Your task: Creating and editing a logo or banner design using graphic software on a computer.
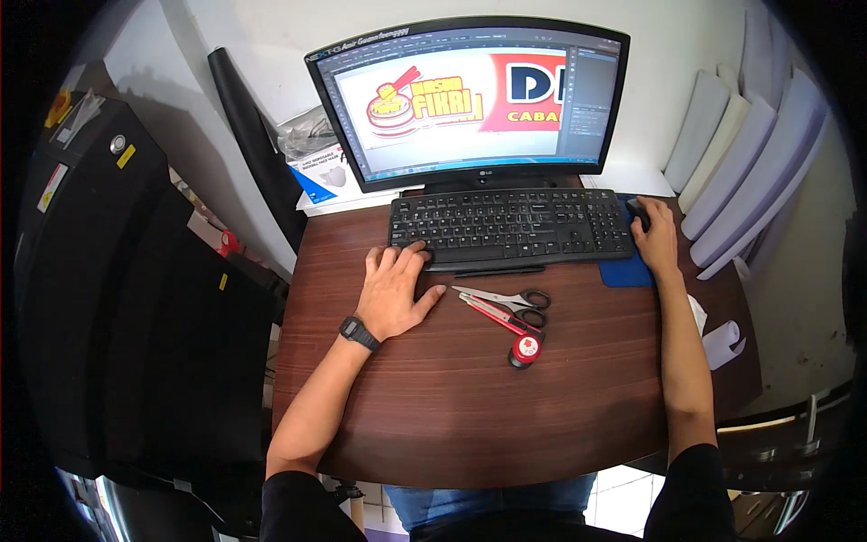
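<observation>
My left hand [397, 291] lies palm down at the front left corner of the black keyboard [506, 226]. Its fingers are spread, with the fingertips touching the lower left keys and the thumb out on the desk. At the right, my right hand [657, 237] rests over a black computer mouse [638, 213] on a blue mouse pad [623, 273]. Scissors with black handles [536, 307] lie in front of the keyboard, crossing a red utility knife [489, 311]. Just below them is a small round red and black item [525, 350], perhaps a tape measure.
A monitor [470, 172] behind the keyboard shows a graphic design. Left of it stands a box [322, 179] on white paper. Tall rolls of sheet material [736, 167] lean at the right, near a small white roll [722, 344]. A big black machine [108, 298] flanks the brown desk [433, 425].
</observation>
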Motion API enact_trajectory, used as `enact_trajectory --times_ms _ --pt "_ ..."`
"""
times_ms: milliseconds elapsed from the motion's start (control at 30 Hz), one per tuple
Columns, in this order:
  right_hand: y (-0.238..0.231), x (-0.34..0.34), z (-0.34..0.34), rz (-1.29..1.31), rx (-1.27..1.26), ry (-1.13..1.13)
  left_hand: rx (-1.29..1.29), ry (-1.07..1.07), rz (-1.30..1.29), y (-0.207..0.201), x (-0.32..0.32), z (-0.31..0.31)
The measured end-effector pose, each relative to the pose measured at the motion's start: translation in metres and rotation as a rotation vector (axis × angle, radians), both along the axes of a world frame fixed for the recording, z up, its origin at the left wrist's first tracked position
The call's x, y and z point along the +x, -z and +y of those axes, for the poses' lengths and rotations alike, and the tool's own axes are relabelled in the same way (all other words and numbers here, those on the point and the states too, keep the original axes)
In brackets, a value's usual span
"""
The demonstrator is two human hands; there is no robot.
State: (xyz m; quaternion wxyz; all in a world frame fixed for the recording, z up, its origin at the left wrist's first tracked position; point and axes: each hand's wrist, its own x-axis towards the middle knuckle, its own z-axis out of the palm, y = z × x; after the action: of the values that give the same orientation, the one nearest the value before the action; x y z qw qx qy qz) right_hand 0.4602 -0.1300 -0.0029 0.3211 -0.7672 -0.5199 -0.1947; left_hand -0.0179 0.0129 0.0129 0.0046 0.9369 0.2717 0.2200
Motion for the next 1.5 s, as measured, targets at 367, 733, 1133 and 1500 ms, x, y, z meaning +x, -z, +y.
enact_trajectory --times_ms 367,733,1133,1500 --pt "0.0033 0.0039 -0.003 -0.019 0.017 0.007 0.02 0.002 -0.084 0.0033 0.0011 -0.0009" --pt "0.0011 0.0032 -0.0019 -0.019 0.024 -0.016 0.035 -0.021 -0.092 0.0044 0.0011 0.0001" --pt "0.0006 0.0007 0.0003 -0.029 -0.016 -0.009 0.022 -0.018 -0.097 0.0065 -0.0028 0.0028" --pt "0.0001 0.0001 0.0006 -0.042 0.002 -0.022 0.004 -0.019 -0.093 0.0082 -0.0033 0.0037"
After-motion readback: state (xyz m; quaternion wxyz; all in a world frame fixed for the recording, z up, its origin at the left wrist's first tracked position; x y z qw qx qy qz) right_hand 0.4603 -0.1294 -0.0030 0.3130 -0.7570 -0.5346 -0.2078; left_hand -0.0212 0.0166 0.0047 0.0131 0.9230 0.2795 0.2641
